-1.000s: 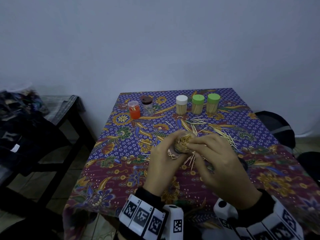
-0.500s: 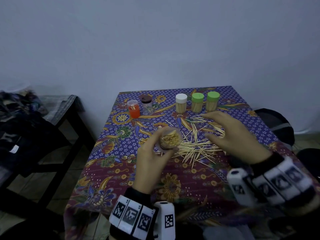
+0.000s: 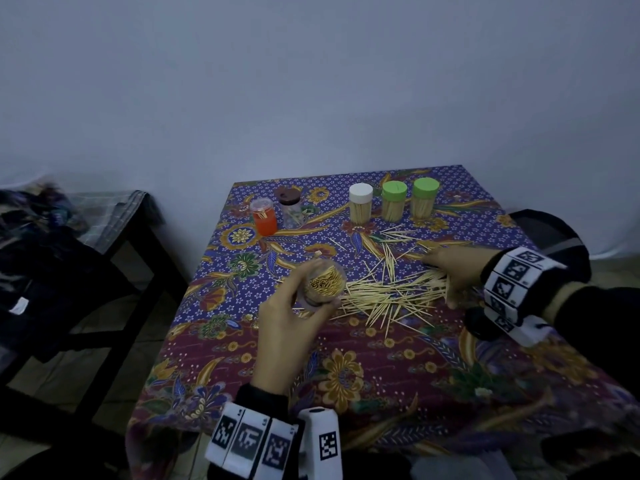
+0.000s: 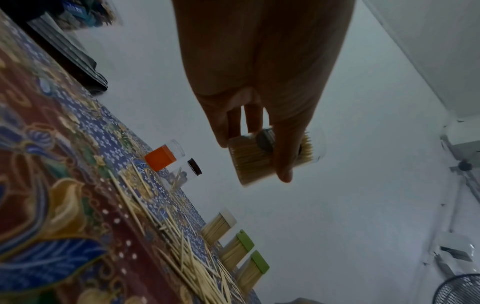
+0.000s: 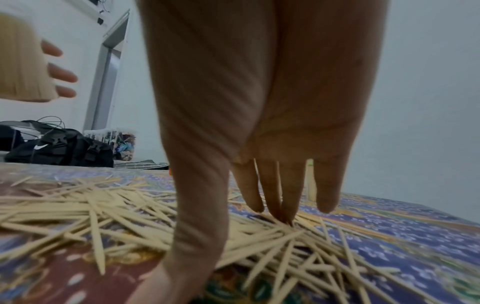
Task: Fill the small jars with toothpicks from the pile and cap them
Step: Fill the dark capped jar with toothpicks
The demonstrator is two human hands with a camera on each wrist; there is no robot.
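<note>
A table [image 3: 346, 393] draped in floral batik fills the lower centre of the head view. Loose toothpicks [image 3: 388, 296] sprawl across its middle. At centre right, the right hand [image 3: 453, 271] lies on the pile, fingers [image 5: 285, 197] straight and spread, tips touching the sticks. At centre left, the left hand [image 3: 291, 317] grips an uncapped clear jar [image 3: 323, 284] packed with toothpicks, raised above the cloth. Along the far edge stand three capped jars [image 3: 393, 202], an orange jar [image 3: 264, 216] and a brown-lidded jar [image 3: 289, 207].
</note>
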